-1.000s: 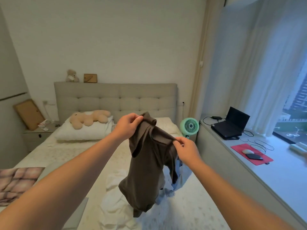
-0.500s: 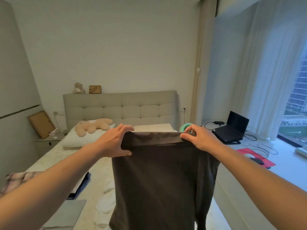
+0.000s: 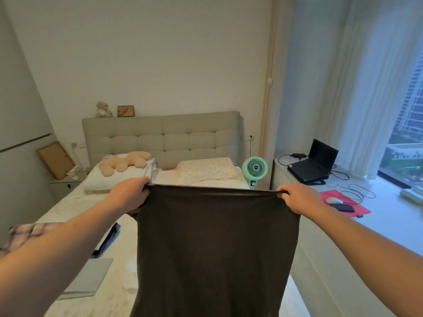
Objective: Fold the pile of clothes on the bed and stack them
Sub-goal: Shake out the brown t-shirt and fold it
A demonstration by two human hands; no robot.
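Gripping brown garment [image 3: 215, 243] taut, both hands

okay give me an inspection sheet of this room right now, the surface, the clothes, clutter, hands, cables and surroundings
Surface: bed, pale cover.
Job's things: brown garment held spread above the bed; plaid cloth at left edge.
Clutter: plush toy on pillow; grey laptop on bed.
Hands: left hand and right hand grip the garment's top corners.
Cables: black cables on the sill by black laptop.
Surroundings: green fan, curtain.
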